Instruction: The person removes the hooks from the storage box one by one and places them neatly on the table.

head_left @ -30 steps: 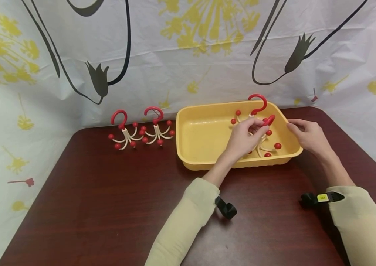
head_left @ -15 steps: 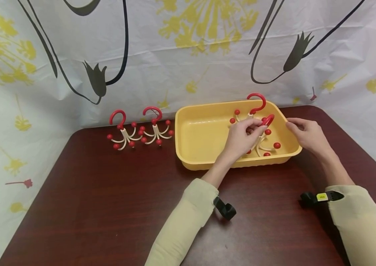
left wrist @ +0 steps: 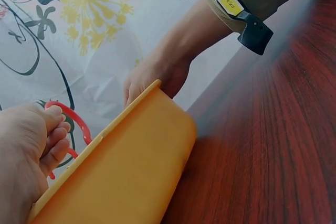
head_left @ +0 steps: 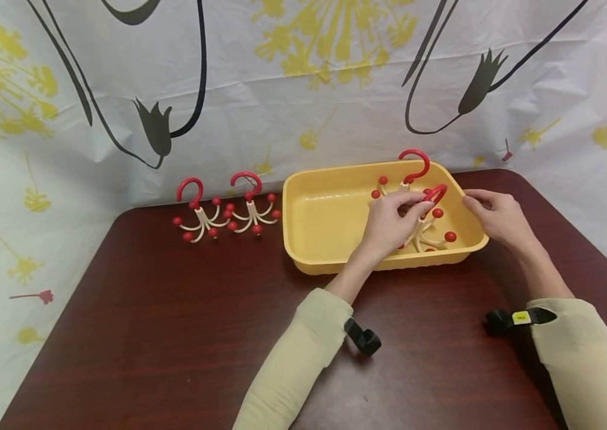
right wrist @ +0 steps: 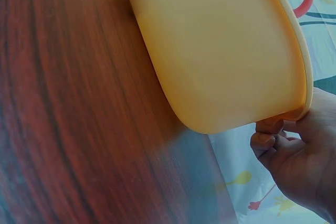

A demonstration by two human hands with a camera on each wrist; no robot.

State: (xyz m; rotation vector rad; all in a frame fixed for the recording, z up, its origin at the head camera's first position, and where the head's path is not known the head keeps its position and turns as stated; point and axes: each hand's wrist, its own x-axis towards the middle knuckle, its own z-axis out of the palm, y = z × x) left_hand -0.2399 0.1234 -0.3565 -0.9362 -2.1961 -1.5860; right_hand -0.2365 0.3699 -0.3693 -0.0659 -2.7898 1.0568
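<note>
My left hand (head_left: 389,221) pinches the red hook of a hanger (head_left: 439,192) over the right part of a yellow basin (head_left: 322,222). This hanger has curved cream arms with red ball tips, partly hidden behind the hand. Behind it in the basin is a second such hanger (head_left: 425,162), its red hook rising above the far rim. With fingers and thumb, my right hand (head_left: 502,221) grips the basin's right rim. In the left wrist view the left hand (left wrist: 26,150) holds the red hook (left wrist: 79,121) above the rim; the right wrist view shows the right hand (right wrist: 304,156) at the basin's corner.
Two more hangers of the same kind, one at the left (head_left: 203,222) and one nearer the basin (head_left: 252,212), stand side by side on the dark red wooden table (head_left: 174,334). A white sheet (head_left: 239,77) with flower prints hangs right behind the table.
The hanger in my left hand has shifted slightly to the right, its hook and ball tips turning a little. The left hand stays almost in place, and the right hand keeps its grip on the rim.
</note>
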